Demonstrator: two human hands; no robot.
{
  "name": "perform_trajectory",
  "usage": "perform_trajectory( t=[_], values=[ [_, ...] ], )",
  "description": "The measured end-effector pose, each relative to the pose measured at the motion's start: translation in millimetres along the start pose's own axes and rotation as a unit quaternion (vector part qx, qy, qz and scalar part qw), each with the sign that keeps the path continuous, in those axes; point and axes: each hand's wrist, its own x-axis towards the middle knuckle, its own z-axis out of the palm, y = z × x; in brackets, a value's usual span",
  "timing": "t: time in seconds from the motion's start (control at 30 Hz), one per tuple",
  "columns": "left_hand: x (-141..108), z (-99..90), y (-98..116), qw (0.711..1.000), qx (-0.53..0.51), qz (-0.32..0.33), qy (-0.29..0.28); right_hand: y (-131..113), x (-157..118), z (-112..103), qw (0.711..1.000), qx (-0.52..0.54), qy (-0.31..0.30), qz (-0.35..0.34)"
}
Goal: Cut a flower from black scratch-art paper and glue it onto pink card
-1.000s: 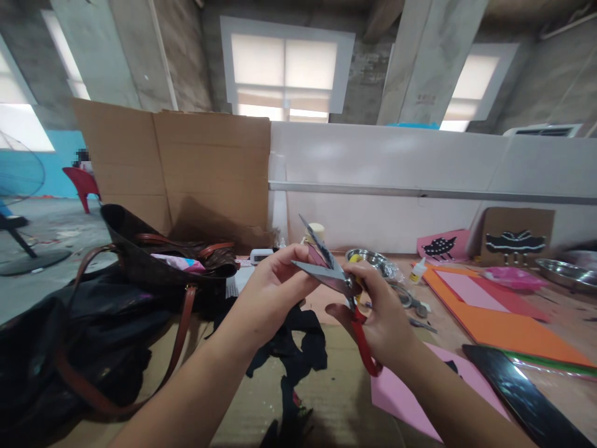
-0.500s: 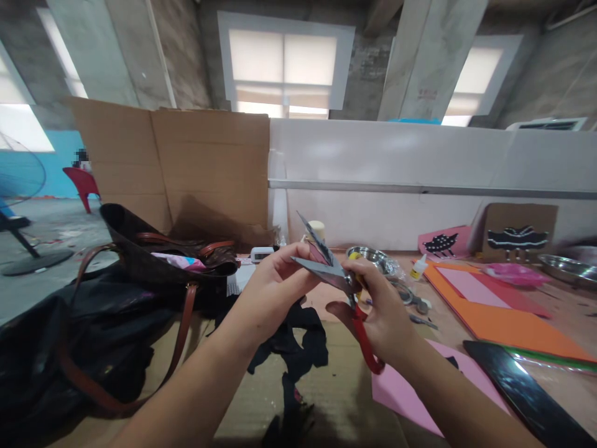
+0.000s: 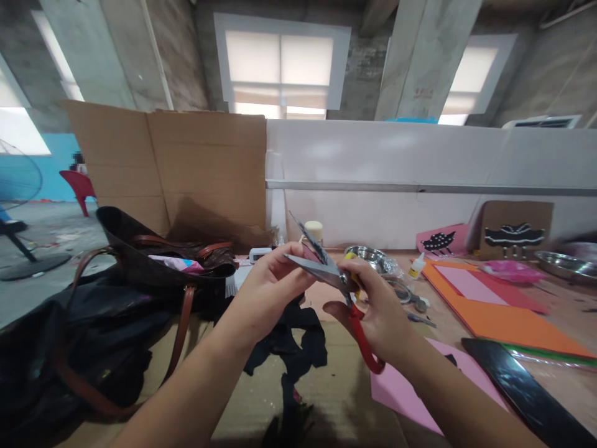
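Note:
Red-handled scissors (image 3: 357, 317) are in my right hand (image 3: 377, 305), their blades parted and pointing up to the left. My left hand (image 3: 270, 286) pinches a small dark and pinkish piece (image 3: 311, 252) that sits by the blades; its shape is mostly hidden. Below both hands, cut black material (image 3: 303, 336) with holes in it lies on a cardboard sheet (image 3: 345, 386). A pink sheet (image 3: 405, 392) rests under my right forearm.
Bags (image 3: 158, 267) with brown straps fill the left side. Beyond my hands stand a metal bowl (image 3: 368, 256) and a glue bottle (image 3: 417, 266). Orange sheets (image 3: 504, 311) and a glossy black object (image 3: 522, 386) lie at right; a cardboard panel (image 3: 209, 168) stands behind.
The whole view has shifted slightly, so things appear a little further left. Both hands keep nearly the same pose, and the scissor blades are still apart.

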Motion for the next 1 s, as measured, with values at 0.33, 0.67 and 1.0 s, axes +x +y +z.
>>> perform_trajectory(
  t=[0.33, 0.67, 1.0],
  values=[
    [1.8, -2.1, -1.8, 0.998, -0.039, 0.018, -0.041, 2.8, -1.3, 1.0, 1.000, -0.020, 0.001, 0.000],
    [2.7, -2.1, -4.2, 0.998, -0.048, 0.011, -0.037, 0.5, -0.6, 0.0, 0.999, -0.034, 0.018, 0.012],
    [2.4, 4.4, 0.9, 0.997, -0.065, 0.021, -0.037, 2.0, -3.6, 0.4, 0.983, 0.114, 0.004, 0.146]
  ],
)
